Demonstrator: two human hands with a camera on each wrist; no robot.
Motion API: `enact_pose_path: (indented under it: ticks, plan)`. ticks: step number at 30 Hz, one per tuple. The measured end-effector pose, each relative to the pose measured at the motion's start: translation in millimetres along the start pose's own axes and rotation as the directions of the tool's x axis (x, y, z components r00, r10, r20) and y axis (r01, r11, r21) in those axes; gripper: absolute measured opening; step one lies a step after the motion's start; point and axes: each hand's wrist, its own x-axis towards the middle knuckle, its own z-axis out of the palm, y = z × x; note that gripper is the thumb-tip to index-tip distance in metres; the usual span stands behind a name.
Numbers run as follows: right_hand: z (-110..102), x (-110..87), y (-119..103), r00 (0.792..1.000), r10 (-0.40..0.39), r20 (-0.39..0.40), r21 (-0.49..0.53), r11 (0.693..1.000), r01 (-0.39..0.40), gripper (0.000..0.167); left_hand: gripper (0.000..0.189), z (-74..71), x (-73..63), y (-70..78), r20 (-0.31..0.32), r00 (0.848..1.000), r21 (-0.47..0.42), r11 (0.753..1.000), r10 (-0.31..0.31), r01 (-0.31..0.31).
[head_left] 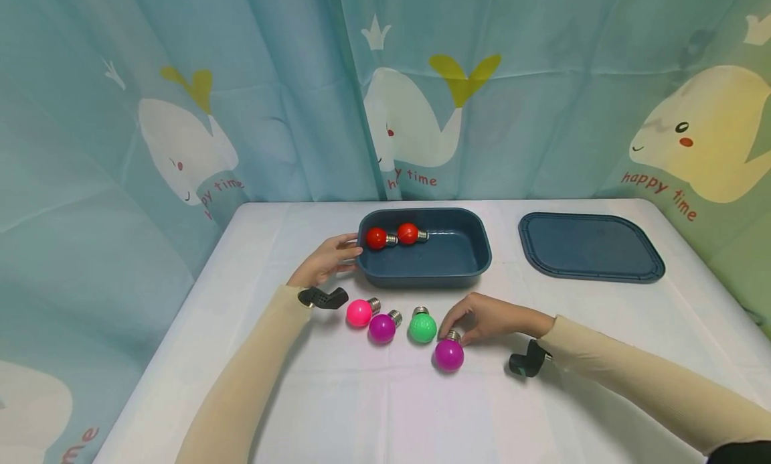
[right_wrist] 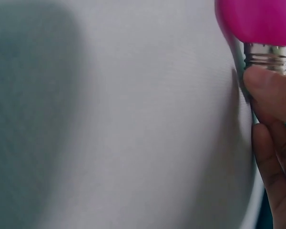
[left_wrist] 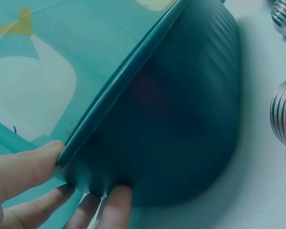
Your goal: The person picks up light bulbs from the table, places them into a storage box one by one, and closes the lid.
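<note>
My right hand point(head_left: 495, 315) pinches a magenta-purple light bulb point(head_left: 449, 355) by its metal screw base; in the right wrist view the thumb presses on the threads point(right_wrist: 268, 58). Left of it on the white cloth lie a green bulb point(head_left: 422, 327), another purple bulb point(head_left: 382, 329) and a pink bulb point(head_left: 359, 313). My left hand point(head_left: 326, 260) rests against the left end of a dark blue bin point(head_left: 446, 281). Its fingers are fairly straight, with thumb tip at the rim point(left_wrist: 119, 83) and fingertips on the outer wall. Inside the bin are two red bulbs point(head_left: 377, 238), lying on their sides.
A flat dark blue lid point(head_left: 591, 246) lies on the white-covered table point(head_left: 446, 417) to the right of the bin. Behind the table hangs a blue-green curtain point(head_left: 289, 102) printed with whales.
</note>
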Motion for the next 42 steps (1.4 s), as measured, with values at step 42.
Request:
enact_pose_path:
  ticks: [42]
  plan:
    - [-20.9, -33.7, 28.2, 0.995, -0.005, -0.095, 0.255, 0.966, 0.029, 0.032, 0.061, -1.9, 2.9, -2.5, 0.011, 1.000, -0.031, 1.000, 0.006, -0.005]
